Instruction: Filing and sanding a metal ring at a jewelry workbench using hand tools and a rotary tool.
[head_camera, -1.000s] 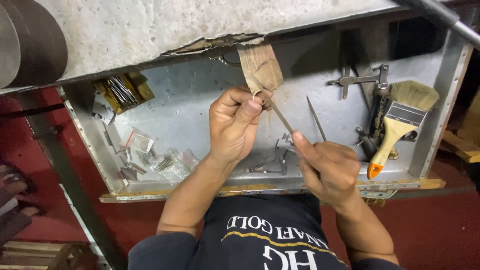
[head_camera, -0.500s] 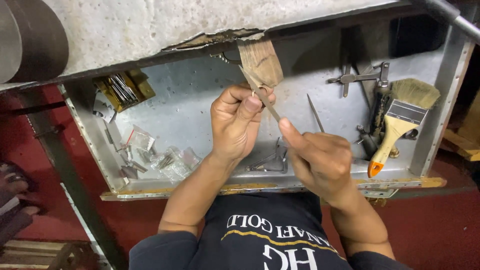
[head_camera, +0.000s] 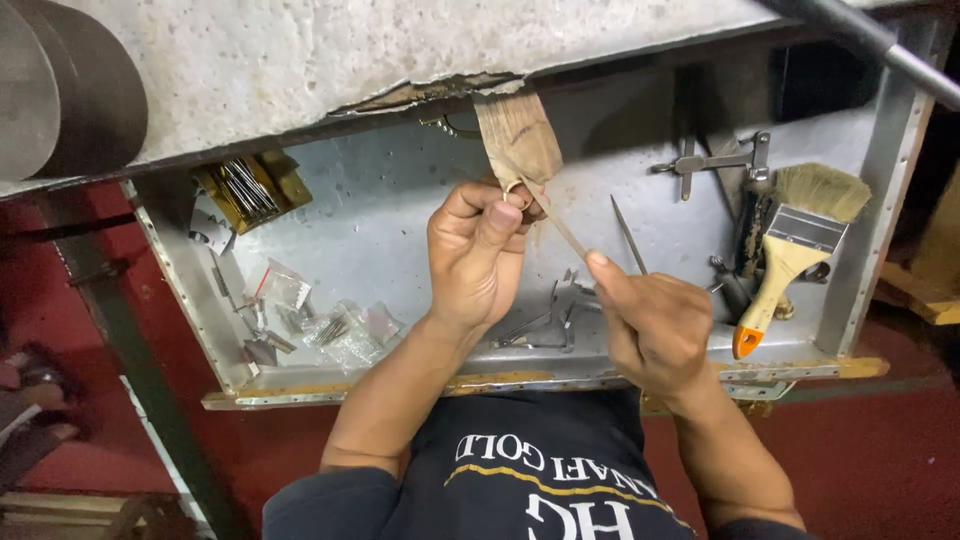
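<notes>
Two hands, file (head_camera: 560, 222) diag, tip up-left

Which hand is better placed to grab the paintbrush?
Probably the right hand: it is nearer the paintbrush at the right of the drawer, though it holds a thin rod. The left hand pinches brown paper farther left.

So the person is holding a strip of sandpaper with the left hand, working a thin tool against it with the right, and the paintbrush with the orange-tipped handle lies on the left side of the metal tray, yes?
Not quite. The paintbrush lies on the right side of the metal tray, not the left, as the head view shows. The rest stands: the left hand holds the sandpaper strip, and the right hand works a thin tool against it.
</notes>
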